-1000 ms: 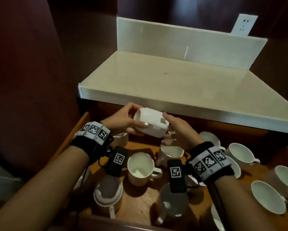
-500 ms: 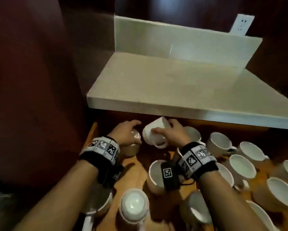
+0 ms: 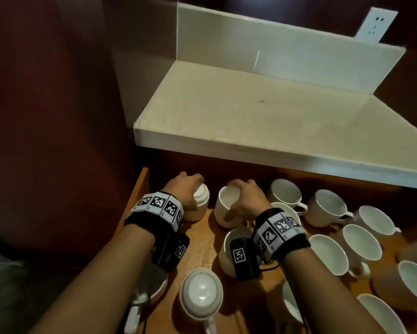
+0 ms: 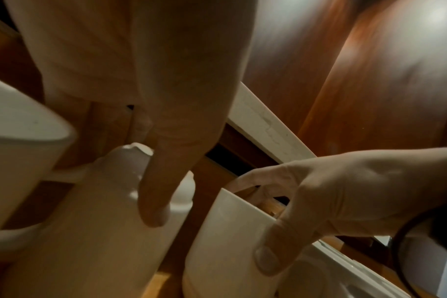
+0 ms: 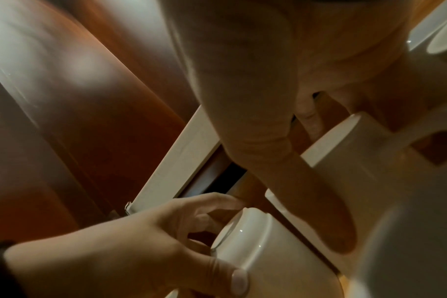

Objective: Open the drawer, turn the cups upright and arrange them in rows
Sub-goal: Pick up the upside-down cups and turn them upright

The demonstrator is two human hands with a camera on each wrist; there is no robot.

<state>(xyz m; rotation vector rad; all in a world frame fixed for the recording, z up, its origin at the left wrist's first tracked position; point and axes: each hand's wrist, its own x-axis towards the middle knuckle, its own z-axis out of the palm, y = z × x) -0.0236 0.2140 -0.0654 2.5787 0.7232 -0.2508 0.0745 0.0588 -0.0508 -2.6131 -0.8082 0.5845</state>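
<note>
L hand (image 3: 184, 192) grips an upside-down cup (image 3: 199, 202) at back-left of the open drawer (image 3: 140, 189), fingers curled over its base. R hand (image 3: 247, 201) holds an upright cup (image 3: 226, 206) just beside it by the rim, thumb outside. Other cups stand upright to the R; one upside-down cup (image 3: 201, 295) sits near the front.

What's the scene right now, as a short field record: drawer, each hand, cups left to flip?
drawer: open
left hand: grips an upside-down cup at the back left corner
right hand: holds an upright cup by its rim, beside the first
other upside-down cup: near front
upright cups: several to the right, e.g.
countertop: above drawer
</note>
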